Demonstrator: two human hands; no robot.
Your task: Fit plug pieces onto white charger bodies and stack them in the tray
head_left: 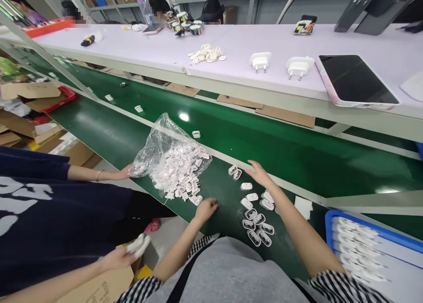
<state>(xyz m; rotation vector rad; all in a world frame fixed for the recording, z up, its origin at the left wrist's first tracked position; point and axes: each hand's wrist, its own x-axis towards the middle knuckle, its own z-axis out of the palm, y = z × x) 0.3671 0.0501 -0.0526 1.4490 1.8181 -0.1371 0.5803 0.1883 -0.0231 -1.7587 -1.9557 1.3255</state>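
Observation:
My right hand [259, 174] is stretched out with its fingers apart, over the belt's edge beside two white charger housings [235, 172]. Below it on the green bench lie more white housings [246, 186], several of them with dark insides facing up [259, 218]. My left hand [206, 209] is low over the bench with its fingers curled together; whatever they hold, if anything, is hidden. Just beyond it, a heap of small white plastic parts [180, 168] spills from a clear plastic bag [161, 129].
A co-worker's hand [124, 173] touches the bag; another hand [119, 256] holds white pieces. A blue-rimmed tray [330, 226] of white parts stands right. The green conveyor [280, 153] carries scattered parts. On the shelf sit a phone [358, 79] and plug adapters [260, 61].

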